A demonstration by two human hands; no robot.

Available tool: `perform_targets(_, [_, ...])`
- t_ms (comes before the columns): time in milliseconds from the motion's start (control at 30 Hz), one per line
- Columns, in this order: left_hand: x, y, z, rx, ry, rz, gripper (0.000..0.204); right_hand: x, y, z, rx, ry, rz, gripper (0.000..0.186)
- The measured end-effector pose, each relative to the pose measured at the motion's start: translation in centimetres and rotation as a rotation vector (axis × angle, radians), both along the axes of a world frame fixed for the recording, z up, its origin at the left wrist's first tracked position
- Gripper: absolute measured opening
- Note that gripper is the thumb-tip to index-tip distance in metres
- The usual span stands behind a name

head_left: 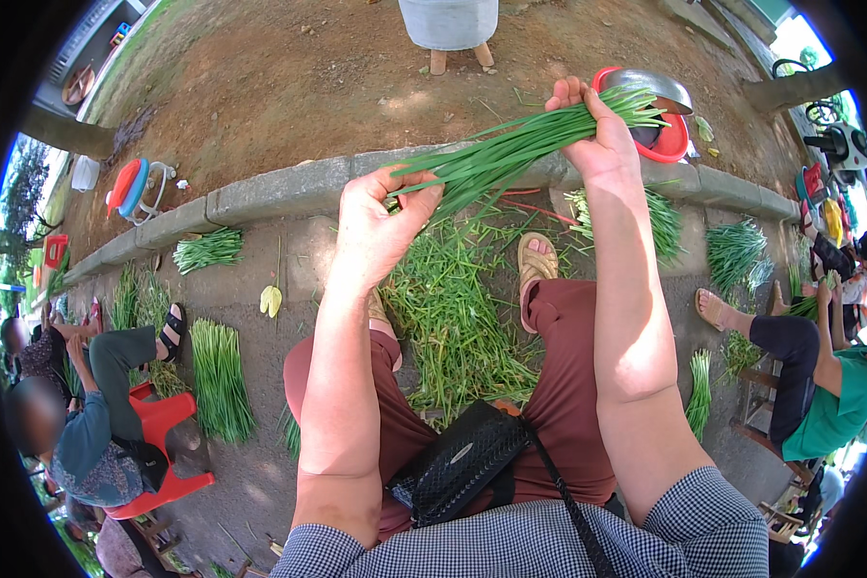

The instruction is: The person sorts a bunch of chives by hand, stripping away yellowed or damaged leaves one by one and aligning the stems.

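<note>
Sitting, black bag [462, 462] on lap; loose green stalks [453, 323] heaped on ground between feet. Left hand [385, 217] pinches darker left end of green bundle [515, 149], thumb against finger; right hand [597, 140] clasps it near pale right end. Bundle slants between both. Farther: stone curb [279, 189], then red basin [672, 146], far right.

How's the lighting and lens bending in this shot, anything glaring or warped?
In the head view, sunlight glares on the right forearm, the curb bows into an arc, corners go black, and the held green stalks look fairly crisp.
</note>
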State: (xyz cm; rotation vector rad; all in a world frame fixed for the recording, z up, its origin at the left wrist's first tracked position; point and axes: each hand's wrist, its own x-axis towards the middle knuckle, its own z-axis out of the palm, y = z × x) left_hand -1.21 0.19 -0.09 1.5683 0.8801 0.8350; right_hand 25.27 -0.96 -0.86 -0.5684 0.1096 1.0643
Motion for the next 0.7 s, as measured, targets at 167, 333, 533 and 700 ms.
perform_targets(167, [0.4, -0.2, 0.2, 0.04, 0.065, 0.036, 0.012, -0.2, 0.1, -0.1, -0.006, 0.043, 0.003, 0.018])
perform_targets(333, [0.6, 0.0, -0.5, 0.243, 0.291, 0.121, 0.008, -0.4, 0.4, -0.7, -0.007, 0.095, -0.002, 0.017])
perform_targets(533, [0.0, 1.2, -0.3, -0.205, -0.268, 0.557, 0.006, -0.8, 0.8, -0.5, -0.061, 0.204, -0.137, 0.018])
perform_targets(700, [-2.5, 2.7, -0.6, -0.292, -0.486, 0.527, 0.006, 1.7, 0.0, -0.8, -0.045, 0.186, -0.201, 0.022])
